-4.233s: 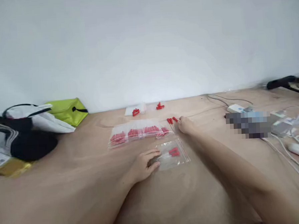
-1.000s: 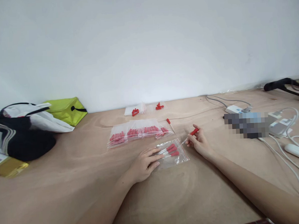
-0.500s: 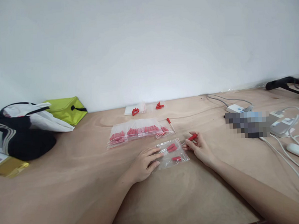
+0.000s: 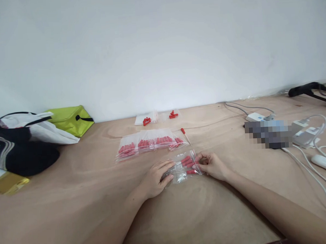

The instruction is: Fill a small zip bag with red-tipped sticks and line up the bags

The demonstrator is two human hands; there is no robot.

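A clear zip-lock bag [image 4: 179, 176] lies in front of me, holding several droppers with red rubber bulbs [image 4: 186, 159]. My left hand [image 4: 156, 178] holds the bag's left end down against the table, its fingers over the plastic. At the red-lined mouth on the right, my right hand [image 4: 209, 165] has its thumb and fingers closed at the edge of the bag, close beside the bulbs. A loose dropper [image 4: 183, 131] rests on the table just beyond the bag. Behind my left hand, filled zip-lock bags [image 4: 144, 142] lie in an overlapping row.
Loose red bulbs [image 4: 147, 121] and more red pieces [image 4: 173, 115] lie on bags near the wall. To the left are a green bag [image 4: 67, 119], a black cap [image 4: 41, 155] and a gold box [image 4: 11, 184]. A power strip [image 4: 257, 117] and white cables [image 4: 307, 169] occupy the right.
The dropper in my right hand has gone leftward into the bag, its bulb now among the others. My right hand has moved left to the bag's mouth. My left hand has stayed put.
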